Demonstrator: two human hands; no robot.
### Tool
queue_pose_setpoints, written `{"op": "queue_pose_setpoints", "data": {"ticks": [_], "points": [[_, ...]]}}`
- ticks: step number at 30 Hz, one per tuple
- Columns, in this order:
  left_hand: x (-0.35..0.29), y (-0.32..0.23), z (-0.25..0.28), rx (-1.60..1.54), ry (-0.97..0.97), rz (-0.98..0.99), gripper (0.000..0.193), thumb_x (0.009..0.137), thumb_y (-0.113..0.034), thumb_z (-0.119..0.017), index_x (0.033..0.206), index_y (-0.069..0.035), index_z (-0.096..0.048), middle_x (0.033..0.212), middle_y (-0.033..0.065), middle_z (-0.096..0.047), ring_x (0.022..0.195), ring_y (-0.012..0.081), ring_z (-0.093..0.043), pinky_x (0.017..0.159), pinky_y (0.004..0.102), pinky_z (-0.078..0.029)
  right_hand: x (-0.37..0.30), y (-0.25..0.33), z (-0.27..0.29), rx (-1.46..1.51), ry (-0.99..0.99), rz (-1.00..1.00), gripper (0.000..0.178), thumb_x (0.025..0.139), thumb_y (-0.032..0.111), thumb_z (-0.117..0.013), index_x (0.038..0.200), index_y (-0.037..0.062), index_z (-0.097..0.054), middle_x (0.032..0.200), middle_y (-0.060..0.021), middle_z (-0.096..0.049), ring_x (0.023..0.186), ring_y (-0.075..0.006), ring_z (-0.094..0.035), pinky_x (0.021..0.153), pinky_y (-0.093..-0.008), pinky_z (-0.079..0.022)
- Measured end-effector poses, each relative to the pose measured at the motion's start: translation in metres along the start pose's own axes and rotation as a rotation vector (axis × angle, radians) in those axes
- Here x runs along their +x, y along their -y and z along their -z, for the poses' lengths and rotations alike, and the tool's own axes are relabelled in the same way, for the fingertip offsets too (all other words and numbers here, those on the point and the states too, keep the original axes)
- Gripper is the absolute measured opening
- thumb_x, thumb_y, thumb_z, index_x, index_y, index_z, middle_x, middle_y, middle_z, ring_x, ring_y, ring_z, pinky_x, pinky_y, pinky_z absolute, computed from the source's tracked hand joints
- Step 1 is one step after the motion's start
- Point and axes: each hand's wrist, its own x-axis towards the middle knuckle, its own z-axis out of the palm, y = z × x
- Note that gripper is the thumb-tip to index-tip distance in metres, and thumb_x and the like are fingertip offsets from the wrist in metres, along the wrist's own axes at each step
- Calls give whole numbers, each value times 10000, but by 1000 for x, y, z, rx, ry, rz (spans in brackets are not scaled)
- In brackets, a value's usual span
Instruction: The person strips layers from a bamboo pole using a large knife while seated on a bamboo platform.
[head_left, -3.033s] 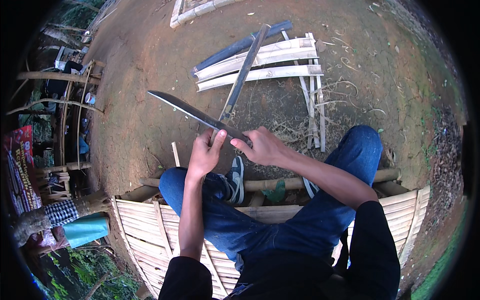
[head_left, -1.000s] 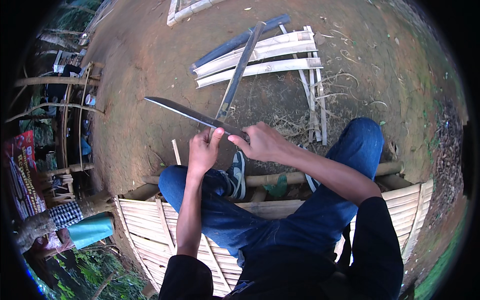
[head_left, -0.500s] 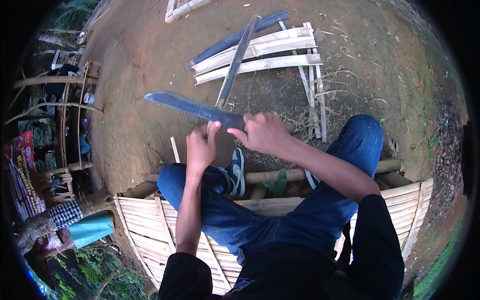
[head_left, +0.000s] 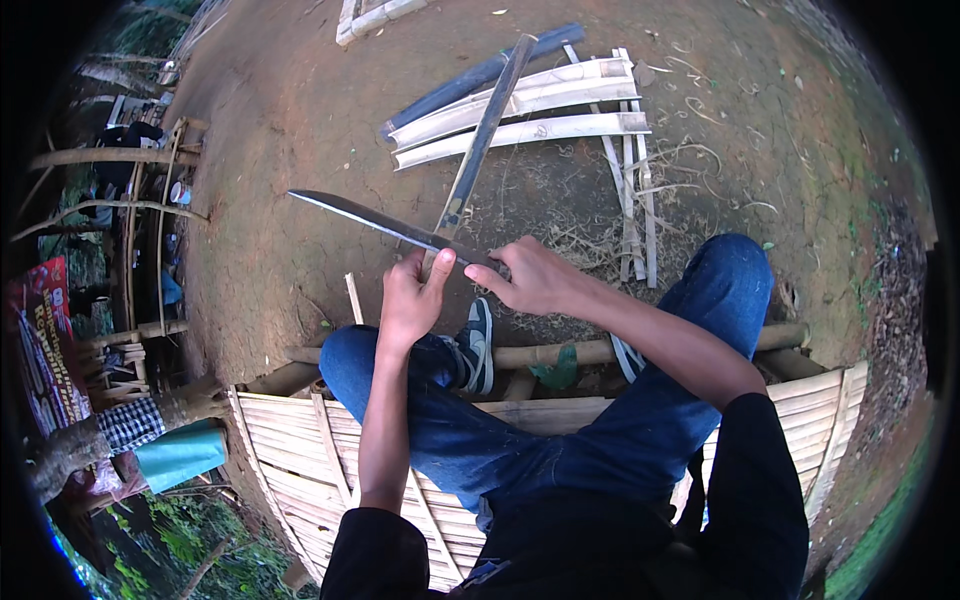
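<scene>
My left hand (head_left: pixel 412 303) is closed around the near end of a dark-skinned bamboo strip (head_left: pixel 487 130), which slopes away from me to the upper right. Its thumb lies against the blade of a machete (head_left: pixel 372 219). The machete crosses the strip just beyond that hand, its tip pointing left and its blade seen nearly edge-on. My right hand (head_left: pixel 535 278) grips the machete at its right end; the handle is mostly hidden by the fingers. Beyond the hands, pale split bamboo pieces (head_left: pixel 540 129) and a dark bamboo length (head_left: pixel 440 93) lie on the ground.
I sit on a slatted bamboo bench (head_left: pixel 285 440) with a bamboo pole (head_left: pixel 590 352) along its front. Thin pale slats (head_left: pixel 630 210) and curled shavings (head_left: pixel 580 240) lie ahead to the right. At the left stand a pole frame (head_left: pixel 120 160), a red banner (head_left: pixel 45 310) and a turquoise cloth (head_left: pixel 182 459).
The machete blade has rolled from showing its broad face to nearly edge-on. My left hand and the bamboo strip have shifted slightly right.
</scene>
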Motion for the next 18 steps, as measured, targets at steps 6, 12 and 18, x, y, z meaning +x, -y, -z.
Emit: {"op": "queue_pose_setpoints", "data": {"ticks": [6,12,18], "points": [[2,14,2,-54,40,16,498,938,-424,-620,844,66,-629,528,109,-456,547,112,-408,502,345,-394,-2,11,2,-111,-47,-28,616,930,497,-539,686,-60,-640,506,-224,-543,504,-378,-599,540,-450,-487],[4,16,-2,51,15,18,523,934,-433,-619,789,69,-608,520,146,-459,531,121,-412,497,359,-395,2,-1,-4,-199,-107,1,637,922,508,-548,664,-70,-628,499,-225,-542,493,-372,-603,520,-451,-487],[4,1,-5,129,-35,26,544,922,-453,-623,790,75,-616,510,160,-459,522,120,-420,490,367,-390,2,-3,-2,-50,-43,-30,686,935,522,-527,591,-69,-578,454,-217,-461,421,-331,-509,476,-461,-421]]}}
